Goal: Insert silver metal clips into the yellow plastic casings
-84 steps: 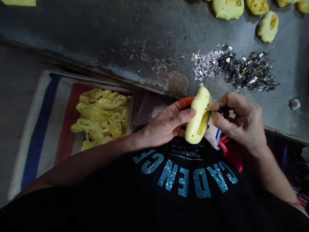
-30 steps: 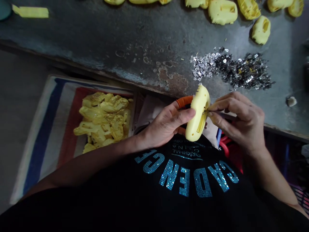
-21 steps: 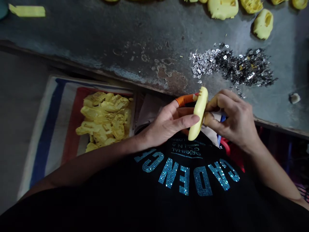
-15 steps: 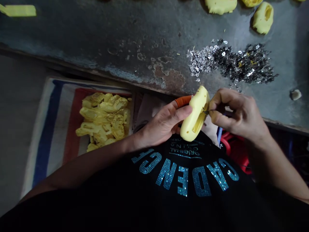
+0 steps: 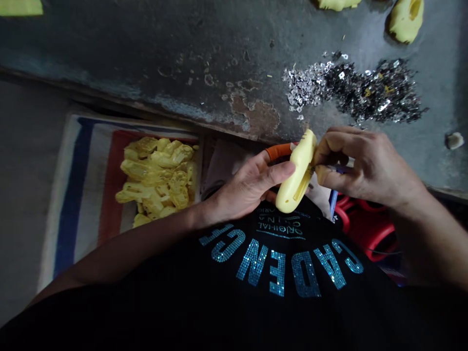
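Note:
My left hand [image 5: 252, 183] grips a yellow plastic shell [image 5: 298, 170], thumb on its outer side and fingers behind it. An orange sleeve [image 5: 280, 151] covers one finger of that hand. The shell is tilted, its hollow side turned toward my right hand [image 5: 360, 163]. Thumb and forefinger of the right hand are pinched at the shell's opening, on a small dark metal piece that is mostly hidden. Beyond the hands, on the metal table, lies a pile of small shiny metal clips [image 5: 351, 90].
More yellow shells [image 5: 405, 22] lie at the table's far right. The worn table [image 5: 146, 58] has its front edge just past my hands. Left of me, a striped sack [image 5: 84, 195] surrounds a heap of yellow shells [image 5: 157, 175]. Something red [image 5: 373, 226] sits below my right arm.
My right fingers have come closer to the shell's opening, and the dark piece between them shows less. The shell has turned slightly, hiding more of its hollow. The view has shifted a little.

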Motion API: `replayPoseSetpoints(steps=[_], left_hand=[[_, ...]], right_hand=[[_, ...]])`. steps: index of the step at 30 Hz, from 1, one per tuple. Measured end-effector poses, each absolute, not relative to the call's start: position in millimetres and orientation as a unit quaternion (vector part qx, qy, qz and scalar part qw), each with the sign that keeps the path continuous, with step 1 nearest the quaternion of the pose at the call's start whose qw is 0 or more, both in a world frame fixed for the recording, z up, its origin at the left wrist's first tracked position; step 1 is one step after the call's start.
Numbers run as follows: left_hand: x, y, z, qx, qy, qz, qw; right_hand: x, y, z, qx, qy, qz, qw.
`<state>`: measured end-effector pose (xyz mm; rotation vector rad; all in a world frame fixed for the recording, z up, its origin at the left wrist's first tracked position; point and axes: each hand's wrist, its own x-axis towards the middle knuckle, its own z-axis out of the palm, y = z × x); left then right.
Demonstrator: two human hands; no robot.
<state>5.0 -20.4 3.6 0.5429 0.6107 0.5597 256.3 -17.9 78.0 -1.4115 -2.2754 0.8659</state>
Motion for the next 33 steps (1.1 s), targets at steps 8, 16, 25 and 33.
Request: replayPoseSetpoints(steps=[8, 16, 25, 33], left_hand=[[3, -20, -1, 0.269, 0.292, 0.269, 0.877], [5, -22, -7, 0.277, 0.271, 0.269, 0.882], [0, -16, -9, 0.226, 0.235, 0.234, 0.916], [7, -22, -4, 0.259, 0.260, 0.272, 0.890]], right_hand=[[257, -16, 75, -0.493, -0.809, 0.285, 0.144], [256, -14, 67, -0.456, -0.824, 0.280, 0.187], [259, -43, 47, -0.490, -0.748, 0.239, 0.377], [246, -63, 29, -0.498, -0.760, 0.154, 0.388]])
